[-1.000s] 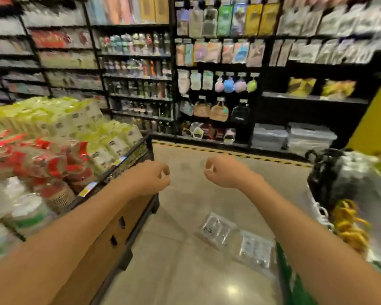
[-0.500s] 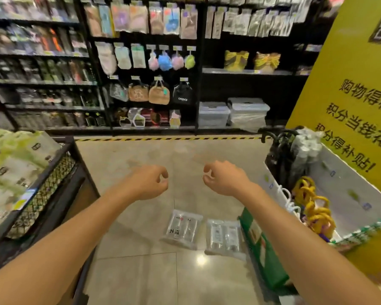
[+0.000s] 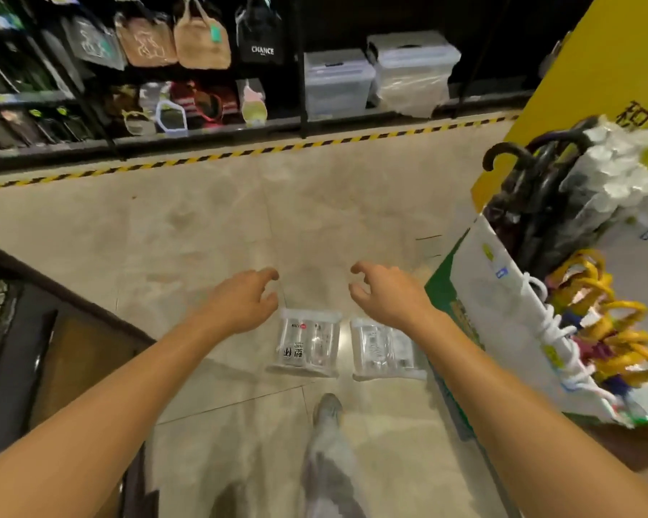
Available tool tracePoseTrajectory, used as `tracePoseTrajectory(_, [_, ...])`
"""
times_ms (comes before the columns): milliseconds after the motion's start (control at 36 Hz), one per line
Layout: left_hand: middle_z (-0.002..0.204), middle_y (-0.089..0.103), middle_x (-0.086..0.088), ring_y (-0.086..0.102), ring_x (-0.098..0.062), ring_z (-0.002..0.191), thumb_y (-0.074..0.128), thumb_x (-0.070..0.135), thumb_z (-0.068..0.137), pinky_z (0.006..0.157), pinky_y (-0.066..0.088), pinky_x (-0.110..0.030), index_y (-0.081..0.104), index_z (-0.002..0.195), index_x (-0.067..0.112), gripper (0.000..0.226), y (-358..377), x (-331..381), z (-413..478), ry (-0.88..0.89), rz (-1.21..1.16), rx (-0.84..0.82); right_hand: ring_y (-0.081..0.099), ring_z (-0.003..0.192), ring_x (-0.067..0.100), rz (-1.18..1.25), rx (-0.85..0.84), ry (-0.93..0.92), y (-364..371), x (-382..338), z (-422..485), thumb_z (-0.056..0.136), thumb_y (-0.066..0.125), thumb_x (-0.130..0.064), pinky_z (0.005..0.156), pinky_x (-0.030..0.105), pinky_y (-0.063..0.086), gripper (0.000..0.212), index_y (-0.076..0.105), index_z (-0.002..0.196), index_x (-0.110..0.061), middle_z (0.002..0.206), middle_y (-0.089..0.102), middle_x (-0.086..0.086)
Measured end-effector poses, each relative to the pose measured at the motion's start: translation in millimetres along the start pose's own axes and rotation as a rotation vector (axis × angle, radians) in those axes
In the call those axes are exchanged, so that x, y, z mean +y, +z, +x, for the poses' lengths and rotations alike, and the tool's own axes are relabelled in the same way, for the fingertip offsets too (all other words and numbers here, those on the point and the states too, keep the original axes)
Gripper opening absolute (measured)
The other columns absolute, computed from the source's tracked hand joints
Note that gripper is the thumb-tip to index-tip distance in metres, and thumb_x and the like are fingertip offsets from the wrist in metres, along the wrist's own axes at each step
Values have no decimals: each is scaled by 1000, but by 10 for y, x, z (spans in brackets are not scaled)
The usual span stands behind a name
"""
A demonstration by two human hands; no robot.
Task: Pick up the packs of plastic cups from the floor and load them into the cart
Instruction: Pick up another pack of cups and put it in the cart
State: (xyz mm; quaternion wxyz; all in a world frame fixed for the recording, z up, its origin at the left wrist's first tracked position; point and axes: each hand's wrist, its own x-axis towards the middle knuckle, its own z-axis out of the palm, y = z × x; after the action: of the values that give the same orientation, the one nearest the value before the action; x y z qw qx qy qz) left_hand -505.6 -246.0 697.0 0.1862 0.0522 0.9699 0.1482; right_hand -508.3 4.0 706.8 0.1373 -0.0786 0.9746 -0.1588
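Two clear packs of plastic cups lie side by side on the beige tiled floor: the left pack (image 3: 307, 343) with a black printed label, the right pack (image 3: 386, 349) close to a display box. My left hand (image 3: 246, 300) hovers above and just left of the left pack, fingers curled apart and holding nothing. Over the top edge of the right pack is my right hand (image 3: 384, 293), also open and empty. The cart's dark rim (image 3: 64, 289) shows at the lower left.
A white and green display box (image 3: 502, 323) with yellow-handled items and umbrellas stands at the right, beside a yellow sign (image 3: 591, 80). Black shelves with bags and clear storage bins (image 3: 337, 82) run along the back behind striped floor tape. My foot (image 3: 328, 409) is below the packs.
The view has tilted down and closer to the floor. Both hands have gone from loose fists to open fingers and dropped toward the two packs. The cart has slid off to the left.
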Motion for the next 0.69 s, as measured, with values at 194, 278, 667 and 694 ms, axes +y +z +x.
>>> tracePoseTrajectory(194, [137,52,-11,60,-32,109,51,33,97,95,48,-47,33,149,28,56,838,-588,1453,-126,-109,-40,61,108,33,41,-72,83,1123,634,1432,100,44,-39,81,41,49,43,48,140,-23,122,63,10])
tracePoseTrajectory(278, [128,57,-13,62,-31,100,51,34,97,90,51,-45,31,149,31,56,1308,-878,1987,-142,-137,-85,60,107,35,67,-149,122,1728,887,1872,101,42,-39,76,39,45,43,47,140,-22,118,62,12])
tracePoseTrajectory(667, [129,53,-15,54,-24,96,47,39,100,84,49,-40,4,156,38,71,4329,-2398,3696,-202,-114,-382,56,115,32,251,-334,344,5202,1920,3101,104,40,-43,86,41,47,49,34,151,-31,133,48,12])
tracePoseTrajectory(694, [126,54,-16,54,-23,94,49,39,99,82,49,-40,3,157,37,74,4586,-2501,3771,-195,-138,-379,56,116,33,263,-348,356,5486,2007,3155,104,40,-44,89,42,48,50,32,152,-33,137,46,13])
